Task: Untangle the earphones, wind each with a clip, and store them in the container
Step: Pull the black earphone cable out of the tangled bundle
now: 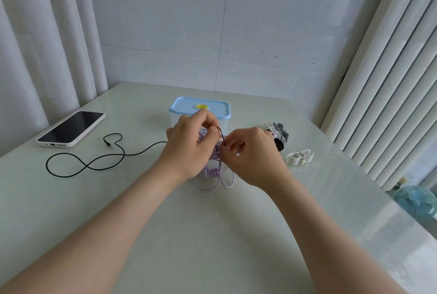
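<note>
A tangle of purple earphones (pixel 214 173) and a black earphone cable (pixel 94 163) is lifted just above the table centre. My left hand (pixel 191 142) pinches the black cable near the top of the tangle. My right hand (pixel 250 151) pinches the cords just to the right, fingertips close to the left hand's. Purple loops hang down to the table below both hands. The black cable trails left across the table to its plug (pixel 109 145). Behind my hands stands the clear container (pixel 175 118) with a blue lid (pixel 186 104) on it.
A phone in a white case (pixel 71 131) lies at the left. White, grey and black winder clips (pixel 279 134) are piled right of my hands, with one white clip (pixel 299 157) apart. Curtains hang at left; a small fan (pixel 417 200) stands beyond the table's right edge.
</note>
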`<move>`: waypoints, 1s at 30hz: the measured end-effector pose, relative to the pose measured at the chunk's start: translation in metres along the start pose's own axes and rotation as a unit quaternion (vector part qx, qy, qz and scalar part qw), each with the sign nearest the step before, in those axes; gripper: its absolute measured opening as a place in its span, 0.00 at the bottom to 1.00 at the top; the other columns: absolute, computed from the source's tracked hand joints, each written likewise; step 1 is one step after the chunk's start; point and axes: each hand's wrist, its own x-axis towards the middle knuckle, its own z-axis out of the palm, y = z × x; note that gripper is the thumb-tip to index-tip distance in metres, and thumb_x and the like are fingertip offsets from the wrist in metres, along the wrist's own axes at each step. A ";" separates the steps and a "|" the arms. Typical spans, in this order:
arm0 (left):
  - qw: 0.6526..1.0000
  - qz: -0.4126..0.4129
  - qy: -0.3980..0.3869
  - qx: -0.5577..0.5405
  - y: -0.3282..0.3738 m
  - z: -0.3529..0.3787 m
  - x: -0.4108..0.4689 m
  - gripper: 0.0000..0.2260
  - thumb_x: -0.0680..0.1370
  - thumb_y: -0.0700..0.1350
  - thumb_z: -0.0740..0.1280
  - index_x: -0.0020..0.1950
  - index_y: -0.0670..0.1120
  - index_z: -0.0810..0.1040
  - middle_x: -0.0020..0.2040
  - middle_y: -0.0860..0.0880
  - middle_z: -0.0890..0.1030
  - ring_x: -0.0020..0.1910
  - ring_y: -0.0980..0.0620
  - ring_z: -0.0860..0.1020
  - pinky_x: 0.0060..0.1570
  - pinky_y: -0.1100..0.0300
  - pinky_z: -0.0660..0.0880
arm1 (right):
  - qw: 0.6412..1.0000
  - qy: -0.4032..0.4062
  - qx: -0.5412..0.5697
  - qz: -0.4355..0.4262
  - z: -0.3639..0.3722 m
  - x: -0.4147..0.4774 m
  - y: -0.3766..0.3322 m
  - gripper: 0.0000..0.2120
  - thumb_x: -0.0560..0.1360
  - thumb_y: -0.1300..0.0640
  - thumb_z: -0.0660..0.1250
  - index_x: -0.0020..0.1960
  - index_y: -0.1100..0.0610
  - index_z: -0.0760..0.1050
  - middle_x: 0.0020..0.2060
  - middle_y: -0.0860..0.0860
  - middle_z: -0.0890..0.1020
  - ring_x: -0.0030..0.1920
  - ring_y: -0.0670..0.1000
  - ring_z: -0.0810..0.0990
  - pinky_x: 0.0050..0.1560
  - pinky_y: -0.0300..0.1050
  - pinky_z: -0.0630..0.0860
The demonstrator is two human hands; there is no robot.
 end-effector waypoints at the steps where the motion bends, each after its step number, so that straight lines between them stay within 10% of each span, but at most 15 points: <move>1: 0.999 -0.012 0.002 -0.038 0.001 -0.001 0.001 0.05 0.81 0.46 0.61 0.46 0.53 0.74 0.43 0.60 0.83 0.43 0.46 0.76 0.56 0.44 0.72 | 1.000 0.004 0.005 0.009 0.000 0.000 0.001 0.03 0.72 0.52 0.73 0.40 0.47 0.84 0.32 0.41 0.84 0.38 0.46 0.82 0.47 0.45 0.80; 4: 0.992 -0.056 0.011 -0.115 0.001 -0.001 0.003 0.06 0.82 0.46 0.59 0.46 0.52 0.72 0.41 0.59 0.83 0.56 0.37 0.76 0.50 0.49 0.70 | 0.997 0.002 0.058 0.051 -0.005 0.002 0.000 0.04 0.72 0.56 0.73 0.39 0.50 0.85 0.30 0.45 0.85 0.33 0.44 0.82 0.43 0.41 0.80; 11: 0.994 -0.037 0.042 0.090 -0.002 0.000 0.001 0.12 0.75 0.55 0.73 0.41 0.53 0.72 0.30 0.57 0.71 0.41 0.53 0.73 0.52 0.49 0.65 | 0.918 -0.002 0.357 0.174 -0.014 0.006 -0.001 0.04 0.77 0.58 0.75 0.45 0.58 0.87 0.35 0.55 0.85 0.36 0.50 0.81 0.45 0.47 0.79; 16: 0.985 0.002 0.023 0.173 -0.005 -0.002 -0.001 0.14 0.68 0.62 0.75 0.44 0.57 0.76 0.34 0.60 0.78 0.53 0.53 0.70 0.51 0.49 0.64 | 0.939 0.026 0.315 0.132 -0.010 0.005 -0.004 0.04 0.82 0.62 0.70 0.50 0.62 0.82 0.39 0.53 0.88 0.34 0.45 0.84 0.33 0.34 0.75; 25: 0.982 -0.012 -0.080 0.173 0.009 -0.003 -0.005 0.25 0.58 0.70 0.60 0.48 0.60 0.78 0.45 0.56 0.73 0.54 0.50 0.67 0.53 0.51 0.63 | 0.995 0.058 0.076 0.026 0.004 0.006 0.005 0.04 0.84 0.54 0.64 0.50 0.50 0.73 0.31 0.46 0.85 0.41 0.54 0.83 0.47 0.53 0.78; 30: 0.986 0.005 -0.041 0.162 0.001 0.003 -0.007 0.22 0.65 0.74 0.71 0.47 0.60 0.77 0.40 0.60 0.79 0.53 0.51 0.68 0.51 0.51 0.64 | 0.988 0.061 0.128 0.057 -0.001 0.005 -0.002 0.03 0.85 0.57 0.62 0.52 0.54 0.72 0.34 0.50 0.85 0.34 0.53 0.82 0.34 0.47 0.76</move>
